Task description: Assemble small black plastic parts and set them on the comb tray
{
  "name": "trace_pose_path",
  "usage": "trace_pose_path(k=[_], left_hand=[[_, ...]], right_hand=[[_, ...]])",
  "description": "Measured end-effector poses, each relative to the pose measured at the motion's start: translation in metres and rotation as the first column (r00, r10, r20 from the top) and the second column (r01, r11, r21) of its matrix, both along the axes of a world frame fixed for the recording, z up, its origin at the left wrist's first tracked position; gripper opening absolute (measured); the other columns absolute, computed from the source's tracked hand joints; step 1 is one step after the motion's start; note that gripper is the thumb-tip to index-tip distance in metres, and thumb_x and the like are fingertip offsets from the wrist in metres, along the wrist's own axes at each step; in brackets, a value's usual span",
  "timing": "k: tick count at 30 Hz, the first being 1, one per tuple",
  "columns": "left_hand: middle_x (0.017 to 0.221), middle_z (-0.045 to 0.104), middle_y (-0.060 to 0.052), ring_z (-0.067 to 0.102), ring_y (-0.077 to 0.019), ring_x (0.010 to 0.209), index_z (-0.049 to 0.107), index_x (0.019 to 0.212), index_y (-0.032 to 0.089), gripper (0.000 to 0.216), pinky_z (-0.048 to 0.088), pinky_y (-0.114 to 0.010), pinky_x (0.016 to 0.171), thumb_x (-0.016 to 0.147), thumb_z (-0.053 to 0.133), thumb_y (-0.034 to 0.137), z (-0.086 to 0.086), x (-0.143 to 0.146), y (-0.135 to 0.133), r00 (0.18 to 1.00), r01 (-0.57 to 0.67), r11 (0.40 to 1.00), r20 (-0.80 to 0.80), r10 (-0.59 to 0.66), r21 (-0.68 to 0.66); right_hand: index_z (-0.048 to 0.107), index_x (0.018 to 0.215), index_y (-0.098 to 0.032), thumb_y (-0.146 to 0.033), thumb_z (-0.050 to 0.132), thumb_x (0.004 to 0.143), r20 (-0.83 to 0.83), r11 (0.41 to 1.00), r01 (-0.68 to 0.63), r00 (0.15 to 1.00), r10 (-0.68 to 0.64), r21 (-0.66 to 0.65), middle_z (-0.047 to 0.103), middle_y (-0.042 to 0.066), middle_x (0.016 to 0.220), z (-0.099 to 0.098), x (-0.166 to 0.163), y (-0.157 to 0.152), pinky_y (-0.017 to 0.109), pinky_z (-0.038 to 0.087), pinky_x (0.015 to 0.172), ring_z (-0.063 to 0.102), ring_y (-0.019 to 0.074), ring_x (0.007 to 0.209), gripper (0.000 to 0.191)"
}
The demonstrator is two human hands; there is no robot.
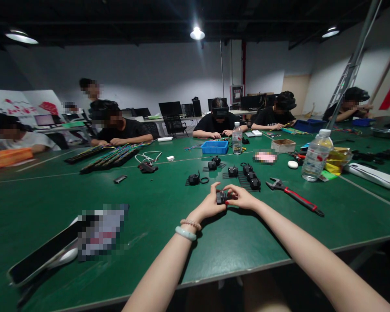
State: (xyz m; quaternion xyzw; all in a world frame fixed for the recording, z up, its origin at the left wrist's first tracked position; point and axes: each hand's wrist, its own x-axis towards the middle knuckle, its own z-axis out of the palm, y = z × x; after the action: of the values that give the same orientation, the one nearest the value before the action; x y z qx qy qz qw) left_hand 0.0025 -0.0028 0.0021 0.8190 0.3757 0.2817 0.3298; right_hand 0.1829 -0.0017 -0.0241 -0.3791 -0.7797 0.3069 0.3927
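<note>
a blue tray sits beside a small water bottle (a larger bottle stands nearer, at right).

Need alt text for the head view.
A person's left hand and right hand hold a small black part over a green table. Similar parts lie beyond, a red-handled wrench to the right; other people sit opposite.

Workshop, small-assembly type. Green worktop, shared; adjustable wrench, red-and-black handle; coloured wires, bundled; blue plastic tray; co-workers, seated, bent over handwork; computer monitors, rear; pendant lamps, overhead; ladder, right side.
</note>
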Motion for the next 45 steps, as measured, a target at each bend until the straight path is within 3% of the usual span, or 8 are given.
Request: trace_pose_path(k=[22,32,45], left_hand=[[0.096,0.053,-0.006,0.054,-0.0124,0.071,0.010,0.127,0.018,0.081,0.045,-0.027,0.065,0.061,0.056,0.014,0.0003,0.0003,0.0000,1.000,0.000,1.000,-0.003,0.000,-0.032],[0.104,0.050,-0.008,0.055,-0.0160,0.083,0.012,0.127,0.018,0.080,0.043,-0.032,0.077,0.061,0.058,0.016,-0.0003,-0.0022,-0.0008,1.000,0.023,1.000,0.018,-0.023,0.013],[0.101,0.052,-0.008,0.054,-0.0143,0.079,0.011,0.127,0.017,0.080,0.044,-0.031,0.073,0.061,0.057,0.015,0.0025,-0.0008,-0.0015,0.999,0.032,0.999,0.014,-0.031,-0.014]], right_hand=[[0.050,0.100,-0.019,-0.024,0.059,0.067,0.014,1.000,0.021,1.000,-0.022,0.021,0.052,-0.002,0.075,0.0040,-0.0041,-0.0044,0.019,0.035,0.053,0.044,0.0069,0.056,0.035],[0.050,0.100,-0.019,-0.023,0.058,0.067,0.013,1.000,0.026,1.000,-0.026,0.005,0.052,-0.003,0.075,0.0021,-0.0054,-0.0063,0.019,0.034,0.053,0.043,0.0063,0.055,0.035],[0.051,0.100,-0.019,-0.023,0.058,0.067,0.010,0.999,0.042,0.999,-0.042,0.015,0.051,-0.003,0.074,0.0058,-0.0051,-0.0092,0.019,0.036,0.055,0.045,0.0070,0.057,0.034]])
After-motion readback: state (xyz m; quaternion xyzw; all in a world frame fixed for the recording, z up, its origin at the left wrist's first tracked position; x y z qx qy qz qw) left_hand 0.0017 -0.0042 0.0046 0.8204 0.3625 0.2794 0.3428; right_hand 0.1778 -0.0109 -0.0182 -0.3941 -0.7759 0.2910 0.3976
